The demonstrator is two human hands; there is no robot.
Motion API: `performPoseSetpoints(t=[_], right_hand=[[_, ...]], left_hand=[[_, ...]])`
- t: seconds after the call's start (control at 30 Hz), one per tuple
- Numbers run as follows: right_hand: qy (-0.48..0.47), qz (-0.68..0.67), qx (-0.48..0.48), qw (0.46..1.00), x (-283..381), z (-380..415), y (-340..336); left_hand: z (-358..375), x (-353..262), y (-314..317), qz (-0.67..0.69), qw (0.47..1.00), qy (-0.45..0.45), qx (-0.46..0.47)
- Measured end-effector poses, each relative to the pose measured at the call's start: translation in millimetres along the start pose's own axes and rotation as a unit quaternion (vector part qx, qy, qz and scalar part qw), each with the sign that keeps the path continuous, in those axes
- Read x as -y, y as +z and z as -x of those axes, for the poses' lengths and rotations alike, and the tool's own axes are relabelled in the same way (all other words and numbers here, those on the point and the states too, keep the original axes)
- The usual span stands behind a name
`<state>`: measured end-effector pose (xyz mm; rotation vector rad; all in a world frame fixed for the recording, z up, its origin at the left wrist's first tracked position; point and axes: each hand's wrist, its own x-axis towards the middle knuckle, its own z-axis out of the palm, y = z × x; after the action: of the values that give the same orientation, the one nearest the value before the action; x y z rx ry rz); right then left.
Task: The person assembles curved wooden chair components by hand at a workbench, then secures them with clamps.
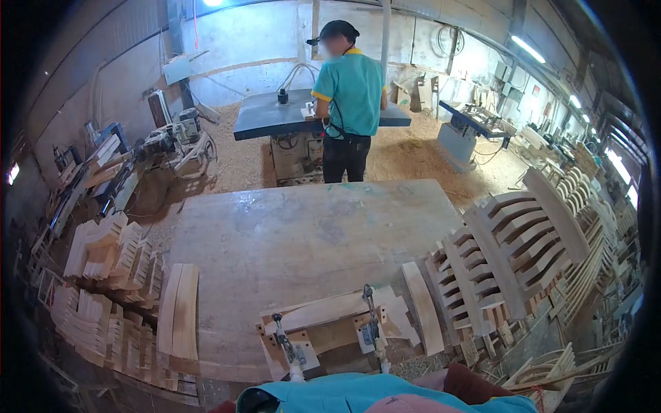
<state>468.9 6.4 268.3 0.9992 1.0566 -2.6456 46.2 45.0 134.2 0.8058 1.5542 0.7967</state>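
A clamping jig sits at the lower centre of the counter, a curved slat just right of it. Neither of the wearer's hands is in view. Stacked slats at right suggest much work done; a co-worker stands beyond.

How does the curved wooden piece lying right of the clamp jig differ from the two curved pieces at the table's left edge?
The single curved piece lies alone and looks narrower; the left pair lies side by side, touching, and looks wider. The single one leans left, the pair stands nearly straight. All are pale, bowed wood, flat on the table.
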Motion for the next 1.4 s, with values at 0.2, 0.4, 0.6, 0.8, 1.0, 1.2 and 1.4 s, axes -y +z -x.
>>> performPoseSetpoints(t=[0.2, 0.4, 0.6, 0.8, 1.0, 1.2, 1.4], right_hand=[[0.003, -0.008, 0.024, 1.0, -10, -1, -8], [0.024, -0.036, 0.056, 0.998, -24, 3, -10], [0.036, -0.066, 0.107, 0.991, -42, 3, -12], [0.042, -0.097, 0.153, 0.983, -52, 3, -18], [0.051, -0.099, 0.183, 0.977, -59, -4, -28], [0.056, -0.095, 0.207, 0.972, -62, -20, -35], [-0.014, -0.05, 0.058, 0.997, -35, -22, -18]], left_hand=[[0, 6, 12, 0.012, 1.0, -0.003, -0.001], [13, 15, 10, 0.016, 1.0, -0.023, -0.006], [31, 23, 8, 0.019, 0.999, -0.037, -0.009], [40, 26, 12, 0.024, 0.998, -0.052, -0.003], [46, 31, 18, 0.028, 0.997, -0.073, 0.009], [55, 30, 28, 0.022, 0.994, -0.097, 0.044], [108, 33, 17, 0.016, 0.971, -0.152, 0.181]])
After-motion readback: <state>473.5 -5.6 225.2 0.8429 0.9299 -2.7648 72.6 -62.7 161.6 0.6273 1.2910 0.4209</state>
